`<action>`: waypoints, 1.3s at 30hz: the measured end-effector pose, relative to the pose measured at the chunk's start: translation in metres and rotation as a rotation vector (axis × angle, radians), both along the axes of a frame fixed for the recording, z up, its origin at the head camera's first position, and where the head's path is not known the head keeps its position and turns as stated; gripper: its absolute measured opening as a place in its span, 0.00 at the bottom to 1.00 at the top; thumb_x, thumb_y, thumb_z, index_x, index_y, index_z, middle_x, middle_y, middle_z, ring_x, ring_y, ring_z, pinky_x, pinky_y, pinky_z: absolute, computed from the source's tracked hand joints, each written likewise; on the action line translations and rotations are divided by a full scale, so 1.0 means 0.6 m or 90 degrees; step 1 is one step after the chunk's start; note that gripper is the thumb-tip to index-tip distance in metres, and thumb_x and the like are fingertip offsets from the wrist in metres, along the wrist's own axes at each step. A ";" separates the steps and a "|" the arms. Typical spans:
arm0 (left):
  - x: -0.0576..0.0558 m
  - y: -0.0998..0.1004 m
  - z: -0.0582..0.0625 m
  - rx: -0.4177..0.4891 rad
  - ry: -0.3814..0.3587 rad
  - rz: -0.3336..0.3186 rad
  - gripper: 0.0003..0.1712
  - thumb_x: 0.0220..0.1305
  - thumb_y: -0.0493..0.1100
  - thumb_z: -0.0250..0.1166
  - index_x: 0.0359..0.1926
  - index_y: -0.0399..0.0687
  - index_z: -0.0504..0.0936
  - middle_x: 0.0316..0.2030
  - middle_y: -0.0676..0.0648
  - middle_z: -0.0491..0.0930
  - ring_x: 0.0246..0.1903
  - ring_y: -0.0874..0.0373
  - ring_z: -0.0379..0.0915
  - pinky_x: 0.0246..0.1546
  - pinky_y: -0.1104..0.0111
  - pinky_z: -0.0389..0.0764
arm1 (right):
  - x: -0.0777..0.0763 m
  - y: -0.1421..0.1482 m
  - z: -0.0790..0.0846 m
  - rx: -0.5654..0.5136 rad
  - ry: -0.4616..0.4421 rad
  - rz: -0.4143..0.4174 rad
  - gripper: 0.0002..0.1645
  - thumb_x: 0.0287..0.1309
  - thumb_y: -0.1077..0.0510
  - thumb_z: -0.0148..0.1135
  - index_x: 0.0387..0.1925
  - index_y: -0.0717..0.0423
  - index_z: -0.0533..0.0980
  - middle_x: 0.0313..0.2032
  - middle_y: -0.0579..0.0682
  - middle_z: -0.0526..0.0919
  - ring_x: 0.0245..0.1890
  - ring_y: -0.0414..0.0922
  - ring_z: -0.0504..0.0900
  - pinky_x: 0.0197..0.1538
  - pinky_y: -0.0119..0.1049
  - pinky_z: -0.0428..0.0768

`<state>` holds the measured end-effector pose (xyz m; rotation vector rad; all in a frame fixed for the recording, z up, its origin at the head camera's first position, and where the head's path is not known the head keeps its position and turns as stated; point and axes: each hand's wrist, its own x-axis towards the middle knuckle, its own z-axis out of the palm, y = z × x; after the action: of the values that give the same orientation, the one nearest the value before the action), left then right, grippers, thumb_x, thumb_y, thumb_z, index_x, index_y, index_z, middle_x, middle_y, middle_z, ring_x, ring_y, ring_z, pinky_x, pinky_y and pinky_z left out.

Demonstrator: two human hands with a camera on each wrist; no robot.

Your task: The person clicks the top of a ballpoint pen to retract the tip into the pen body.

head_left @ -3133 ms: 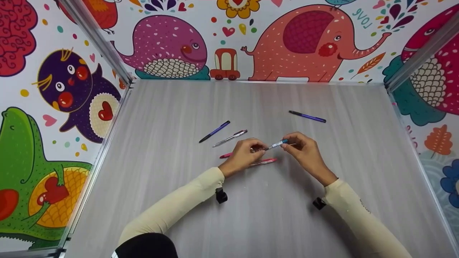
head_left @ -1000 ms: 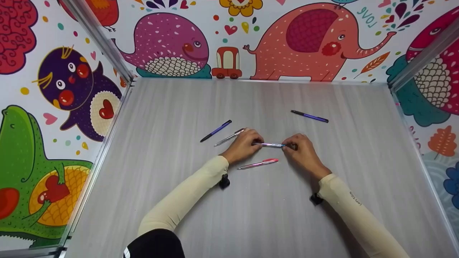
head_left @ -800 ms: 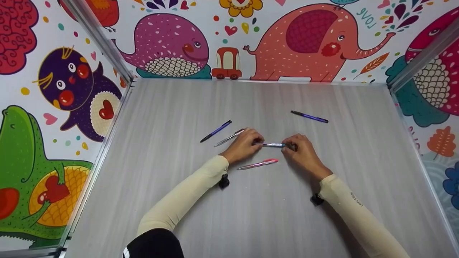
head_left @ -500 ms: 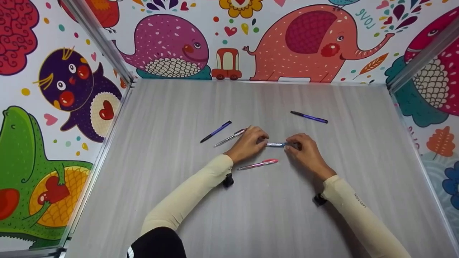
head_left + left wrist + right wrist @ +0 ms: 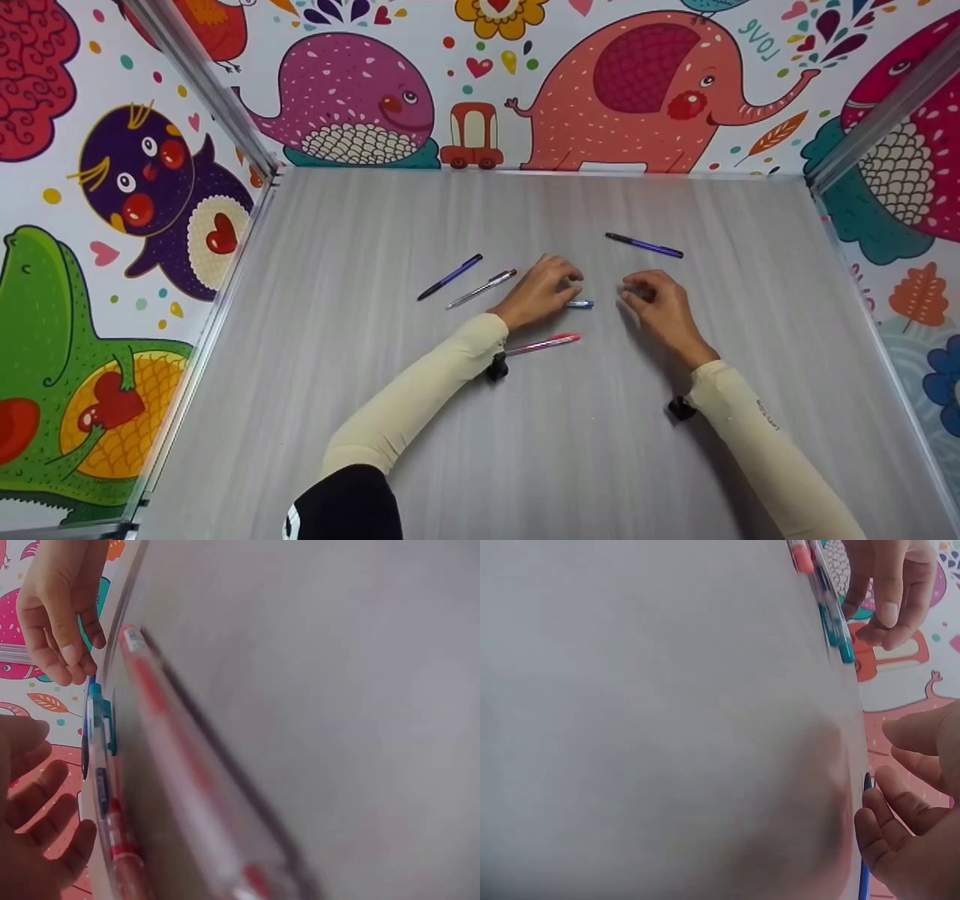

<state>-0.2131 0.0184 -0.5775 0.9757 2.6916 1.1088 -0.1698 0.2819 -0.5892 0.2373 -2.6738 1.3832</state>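
Observation:
My left hand [image 5: 541, 292] hovers low over the table with its fingers loosely bent and nothing between them. Below its fingertips lies a clear pen with a teal end [image 5: 581, 304], the rest of it hidden by the hand in the head view. A red-tinted pen [image 5: 124, 859] lies alongside that teal-ended pen in the left wrist view. Nearer the body is a pink-ended clear pen [image 5: 546, 344], partly behind the wrist. Off to the right, my right hand [image 5: 664, 307] is apart from every pen, thumb and fingers parted and slightly bent.
To the left of the hands lie a blue-and-black pen [image 5: 450, 277] and a clear pen with a dark end [image 5: 481, 289]. Another blue-and-black pen [image 5: 643, 245] lies farther back, beyond the right hand. Cartoon-printed walls [image 5: 495, 82] border the grey table [image 5: 420, 217].
Both hands held the teal-ended pen by its ends; now they have let it go on the table. The right hand has drawn away rightward, and the left has shifted right over the pen.

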 end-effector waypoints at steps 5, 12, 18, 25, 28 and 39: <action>-0.007 0.010 0.004 -0.007 -0.004 -0.005 0.15 0.81 0.43 0.67 0.60 0.41 0.88 0.58 0.45 0.85 0.61 0.53 0.76 0.64 0.68 0.77 | -0.006 0.015 -0.004 -0.011 0.012 -0.027 0.13 0.70 0.72 0.70 0.54 0.70 0.85 0.52 0.65 0.85 0.49 0.53 0.83 0.49 0.19 0.73; -0.022 0.027 0.009 -0.012 0.002 -0.008 0.16 0.82 0.43 0.67 0.61 0.41 0.88 0.60 0.45 0.84 0.62 0.53 0.75 0.64 0.69 0.76 | -0.015 0.033 0.000 0.000 0.020 -0.069 0.14 0.71 0.70 0.70 0.55 0.70 0.85 0.53 0.66 0.85 0.47 0.53 0.81 0.47 0.24 0.72; -0.033 0.045 0.008 -0.036 0.048 -0.011 0.16 0.81 0.43 0.68 0.61 0.41 0.88 0.61 0.45 0.84 0.64 0.53 0.74 0.66 0.69 0.75 | -0.023 0.045 0.004 0.010 0.010 -0.117 0.14 0.71 0.69 0.70 0.55 0.71 0.84 0.53 0.68 0.84 0.52 0.61 0.85 0.50 0.25 0.73; -0.040 0.060 0.010 -0.074 0.066 -0.009 0.17 0.81 0.45 0.68 0.63 0.43 0.88 0.60 0.47 0.83 0.64 0.53 0.74 0.68 0.68 0.74 | -0.029 0.057 0.005 0.009 0.010 -0.157 0.15 0.70 0.70 0.69 0.56 0.73 0.84 0.54 0.70 0.83 0.56 0.66 0.85 0.58 0.42 0.76; -0.045 0.065 0.008 -0.079 0.058 -0.007 0.18 0.81 0.45 0.68 0.64 0.43 0.87 0.61 0.47 0.83 0.64 0.54 0.74 0.68 0.68 0.74 | -0.032 0.063 0.005 0.006 0.012 -0.161 0.16 0.69 0.70 0.69 0.56 0.74 0.83 0.54 0.72 0.83 0.57 0.67 0.84 0.62 0.53 0.77; -0.065 0.087 -0.003 -0.102 0.059 0.008 0.17 0.82 0.46 0.66 0.65 0.47 0.86 0.64 0.49 0.81 0.66 0.55 0.71 0.70 0.67 0.73 | -0.046 0.080 -0.002 0.010 0.014 -0.167 0.16 0.70 0.70 0.69 0.55 0.75 0.82 0.53 0.73 0.82 0.56 0.68 0.83 0.63 0.59 0.78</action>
<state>-0.2521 0.0704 -0.5794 1.0079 2.8110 0.8544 -0.1976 0.3301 -0.5904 -0.0944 -2.5840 1.2714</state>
